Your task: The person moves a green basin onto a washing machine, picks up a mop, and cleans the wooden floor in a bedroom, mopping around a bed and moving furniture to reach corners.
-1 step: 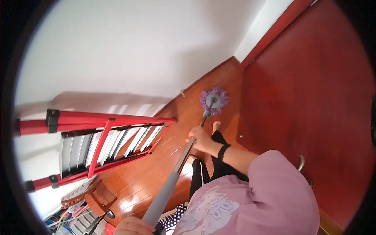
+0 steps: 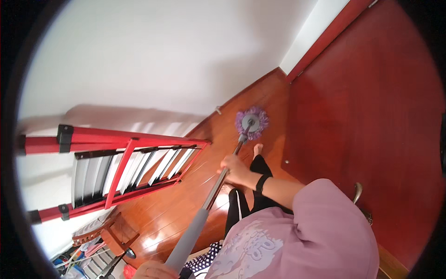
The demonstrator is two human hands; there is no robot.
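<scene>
A mop with a round purple head (image 2: 251, 122) rests on the red-brown wooden floor (image 2: 186, 204) near the white wall. Its long grey handle (image 2: 204, 209) runs down toward the lower edge of the view. My right hand (image 2: 236, 169), with a black band on the wrist, grips the handle at mid-length. My left hand (image 2: 155, 270) holds the handle's upper end at the bottom edge. My bare foot (image 2: 257, 149) stands just behind the mop head. A pink printed shirt (image 2: 297, 237) fills the lower right.
A red stepladder (image 2: 121, 162) with silver steps stands on the left against the white wall (image 2: 153, 60). A dark red door (image 2: 371, 116) with a metal handle (image 2: 357, 191) is on the right. A wooden chair (image 2: 109, 235) and clutter sit at lower left.
</scene>
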